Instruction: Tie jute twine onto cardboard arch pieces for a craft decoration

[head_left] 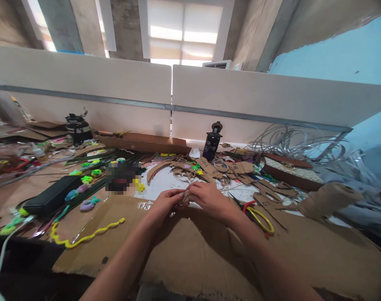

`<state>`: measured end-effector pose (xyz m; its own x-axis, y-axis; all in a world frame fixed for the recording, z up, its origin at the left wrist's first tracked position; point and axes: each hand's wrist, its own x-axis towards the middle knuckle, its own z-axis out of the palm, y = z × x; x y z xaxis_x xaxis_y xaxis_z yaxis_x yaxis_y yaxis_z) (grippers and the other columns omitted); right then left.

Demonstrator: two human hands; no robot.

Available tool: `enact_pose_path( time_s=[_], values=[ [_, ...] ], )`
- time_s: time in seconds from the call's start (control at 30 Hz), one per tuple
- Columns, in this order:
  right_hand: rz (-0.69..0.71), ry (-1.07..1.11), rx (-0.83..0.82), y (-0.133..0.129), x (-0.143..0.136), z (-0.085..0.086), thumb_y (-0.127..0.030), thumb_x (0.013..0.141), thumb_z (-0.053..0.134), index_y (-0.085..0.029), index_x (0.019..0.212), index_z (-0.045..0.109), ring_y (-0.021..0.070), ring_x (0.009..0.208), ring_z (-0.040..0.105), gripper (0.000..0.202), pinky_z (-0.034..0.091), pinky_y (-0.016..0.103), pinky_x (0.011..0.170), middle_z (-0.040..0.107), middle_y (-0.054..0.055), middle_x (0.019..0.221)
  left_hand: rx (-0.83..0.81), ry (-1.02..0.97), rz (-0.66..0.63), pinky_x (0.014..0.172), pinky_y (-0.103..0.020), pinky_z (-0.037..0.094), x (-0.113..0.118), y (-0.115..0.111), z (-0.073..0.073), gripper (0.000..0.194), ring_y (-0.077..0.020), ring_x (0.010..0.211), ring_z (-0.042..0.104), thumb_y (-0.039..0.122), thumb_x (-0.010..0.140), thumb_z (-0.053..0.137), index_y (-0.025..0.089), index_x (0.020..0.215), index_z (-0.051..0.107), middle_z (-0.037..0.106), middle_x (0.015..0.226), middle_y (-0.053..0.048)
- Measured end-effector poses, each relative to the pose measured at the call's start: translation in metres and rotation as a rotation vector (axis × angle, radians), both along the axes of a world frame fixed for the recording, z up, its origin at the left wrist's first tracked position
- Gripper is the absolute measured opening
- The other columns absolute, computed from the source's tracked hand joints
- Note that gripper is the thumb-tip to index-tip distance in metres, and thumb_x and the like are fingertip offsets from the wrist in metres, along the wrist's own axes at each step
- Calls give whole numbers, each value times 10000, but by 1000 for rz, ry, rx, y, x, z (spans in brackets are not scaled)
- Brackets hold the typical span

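Observation:
Over the cardboard sheet (184, 251), my two hands meet fingertip to fingertip. My left hand (167, 202) is closed in a pinch on light brown twine (186, 195). Bent over the same spot, my right hand (209, 200) also grips the twine, and its fingers partly cover it. The exact shape of the held piece is hidden. Loose tan strands (206, 177) spread just behind the hands. To the right of my right hand lie scissors (262, 218) with red and yellow handles.
A large twine spool (328, 200) and a handbag (290, 171) are at the right. Black bottles (212, 144) stand near the white partition (256, 96). A yellow pipe cleaner (93, 237) and a black case (52, 194) lie left. Another person's hand (2, 161) shows at far left.

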<state>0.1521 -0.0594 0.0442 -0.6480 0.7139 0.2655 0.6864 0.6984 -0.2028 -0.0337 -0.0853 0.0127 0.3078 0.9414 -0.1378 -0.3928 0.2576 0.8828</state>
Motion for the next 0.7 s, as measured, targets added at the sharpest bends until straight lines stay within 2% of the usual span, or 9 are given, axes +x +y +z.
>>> enact_pose_path(
  time_s=[0.17, 0.37, 0.7],
  values=[
    [-33, 47, -43, 0, 0, 1, -194, 1011, 500, -173, 869, 637, 183, 838, 587, 198, 416, 290, 749, 644, 56, 894, 13, 2, 8, 571, -208, 462, 1, 0, 1, 263, -151, 655, 654, 303, 754, 816, 158, 970, 783, 768, 858, -104],
    [-65, 43, -51, -3, -2, 2, -194, 1014, 502, -175, 872, 625, 182, 859, 585, 190, 417, 285, 761, 643, 54, 912, 23, 11, 3, 620, -240, 503, 0, -2, 2, 308, -188, 710, 691, 338, 735, 834, 164, 984, 785, 776, 869, -115],
    [-96, 80, -61, -6, -4, 1, -176, 1006, 497, -175, 902, 647, 191, 886, 600, 182, 438, 294, 798, 667, 65, 943, 23, 3, -1, 607, -233, 502, 1, -2, 1, 292, -167, 665, 675, 313, 728, 831, 170, 979, 795, 781, 860, -106]
  ],
)
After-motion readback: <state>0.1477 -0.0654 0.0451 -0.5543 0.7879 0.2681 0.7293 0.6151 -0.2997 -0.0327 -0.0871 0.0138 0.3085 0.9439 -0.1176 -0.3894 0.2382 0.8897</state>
